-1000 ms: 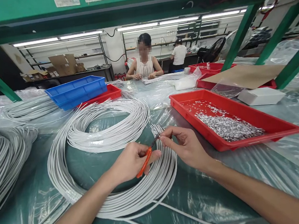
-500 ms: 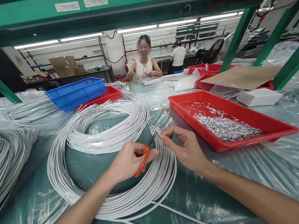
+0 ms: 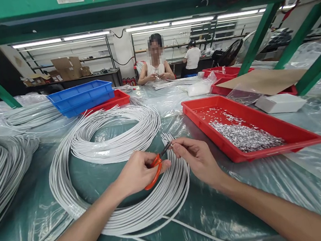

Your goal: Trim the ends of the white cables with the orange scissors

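My left hand (image 3: 139, 173) is closed around orange-handled pliers (image 3: 155, 173), their narrow dark jaws pointing up and right. The jaw tips meet the fingertips of my right hand (image 3: 198, 158). That hand is closed in a pinch; the small thing between its thumb and finger is too tiny to make out. Just behind the fingertips lie the dark-tipped ends of a white cable bundle (image 3: 159, 209), which curves in a large loop under my left hand. A second coil of white cable (image 3: 117, 146) lies beyond it.
On the right, a red tray (image 3: 299, 141) holds many small silvery metal pieces (image 3: 246, 136). A blue tray (image 3: 82, 98) stands at the back left; a thick cable coil (image 3: 4, 173) sits at far left. Across the bench a co-worker (image 3: 156, 68) handles something small. Green posts (image 3: 258, 39) frame the bench.
The pliers' tips have shifted slightly right, closer to my right fingertips. My right fingers have curled in a little. The co-worker's hands have come together. The view has tilted slightly.
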Action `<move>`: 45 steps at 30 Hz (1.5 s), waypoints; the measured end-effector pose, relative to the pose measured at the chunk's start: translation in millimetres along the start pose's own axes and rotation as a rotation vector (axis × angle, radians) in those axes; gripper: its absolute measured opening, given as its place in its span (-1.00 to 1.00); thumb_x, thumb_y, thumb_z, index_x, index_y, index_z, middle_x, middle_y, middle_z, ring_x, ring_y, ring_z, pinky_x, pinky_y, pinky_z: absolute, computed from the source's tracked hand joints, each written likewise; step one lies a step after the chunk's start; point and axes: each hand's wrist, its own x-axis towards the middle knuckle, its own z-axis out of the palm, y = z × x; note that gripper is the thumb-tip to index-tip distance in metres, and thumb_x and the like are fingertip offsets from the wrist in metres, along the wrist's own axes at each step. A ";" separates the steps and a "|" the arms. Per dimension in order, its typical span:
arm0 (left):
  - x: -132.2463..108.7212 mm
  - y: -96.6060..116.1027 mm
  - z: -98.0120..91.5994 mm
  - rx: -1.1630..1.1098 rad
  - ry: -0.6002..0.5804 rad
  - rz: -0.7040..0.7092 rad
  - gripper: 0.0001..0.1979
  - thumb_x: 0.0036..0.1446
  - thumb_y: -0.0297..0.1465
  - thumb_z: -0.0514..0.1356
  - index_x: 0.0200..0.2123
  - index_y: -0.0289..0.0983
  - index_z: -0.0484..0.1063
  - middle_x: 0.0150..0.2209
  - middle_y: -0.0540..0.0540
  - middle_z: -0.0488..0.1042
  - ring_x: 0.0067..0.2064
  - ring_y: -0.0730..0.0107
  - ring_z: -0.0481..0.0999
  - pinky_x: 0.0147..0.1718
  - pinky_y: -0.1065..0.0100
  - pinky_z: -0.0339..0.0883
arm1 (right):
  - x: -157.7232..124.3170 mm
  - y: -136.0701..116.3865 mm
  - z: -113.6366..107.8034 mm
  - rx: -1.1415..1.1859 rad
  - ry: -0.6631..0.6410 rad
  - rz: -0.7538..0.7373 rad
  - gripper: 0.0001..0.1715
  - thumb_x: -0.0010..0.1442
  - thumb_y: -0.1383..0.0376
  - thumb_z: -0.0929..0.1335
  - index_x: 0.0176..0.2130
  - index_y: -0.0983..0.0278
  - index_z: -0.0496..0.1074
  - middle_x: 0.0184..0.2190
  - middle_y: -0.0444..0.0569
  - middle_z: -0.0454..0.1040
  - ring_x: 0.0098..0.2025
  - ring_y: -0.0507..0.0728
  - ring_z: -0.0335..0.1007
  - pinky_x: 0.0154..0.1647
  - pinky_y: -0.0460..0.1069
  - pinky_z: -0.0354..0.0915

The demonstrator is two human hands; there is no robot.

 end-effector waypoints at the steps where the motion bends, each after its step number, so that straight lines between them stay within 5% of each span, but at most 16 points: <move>1: 0.3 -0.8 0.0 0.008 0.006 0.000 -0.49 0.15 -0.09 0.18 -0.62 -0.27 0.05 -0.62 0.10 -0.02 -0.53 0.56 -0.04 -0.57 0.41 -0.15 | 0.4 0.0 0.0 0.011 -0.013 0.002 -0.70 0.29 0.14 0.33 -0.35 0.29 0.45 -0.49 -0.10 0.35 -0.44 0.05 0.21 -0.38 -0.04 0.18; 21: -0.8 -2.1 -2.4 0.075 0.003 -0.011 -0.50 0.14 -0.12 0.19 -0.59 -0.26 0.00 -0.61 0.11 -0.06 -0.52 0.55 -0.09 -0.58 0.41 -0.20 | 8.1 0.0 -9.1 0.022 -0.144 -0.009 -0.69 0.29 0.15 0.32 -0.38 0.30 0.47 -0.49 -0.11 0.36 -0.45 0.03 0.20 -0.44 -0.05 0.13; 45: -1.9 3.1 0.8 -0.110 -0.096 -0.064 -0.50 0.14 -0.09 0.21 -0.66 -0.28 0.20 -0.72 0.10 0.15 -0.65 0.59 0.06 -0.60 0.40 -0.12 | 4.7 7.5 -7.2 -0.097 0.045 -0.148 -0.89 0.19 0.32 0.40 -0.38 0.25 0.41 -0.45 -0.10 0.37 -0.34 0.10 0.29 -0.26 0.05 0.23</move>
